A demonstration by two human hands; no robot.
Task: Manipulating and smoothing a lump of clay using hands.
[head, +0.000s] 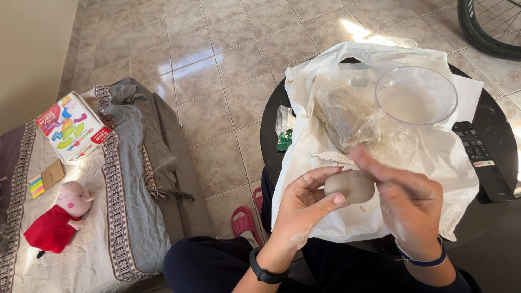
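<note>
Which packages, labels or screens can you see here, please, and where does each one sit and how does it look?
Game box: on the bed at left, rectangular, white with bright multicoloured shapes.
Small green packet: left edge of the round black table, crumpled, shiny.
Remote control: right of the table, long, black, small white label near its lower end.

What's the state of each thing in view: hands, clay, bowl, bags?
left hand: cupped around the clay lump
right hand: fingers pressed on the lump, clay-smeared
clay lump: smooth, rounded, held above the table
clear bowl: upright, cloudy inside
white plastic bag: spread flat, stained
clear wrap: crumpled, open
remote: lying flat
</note>
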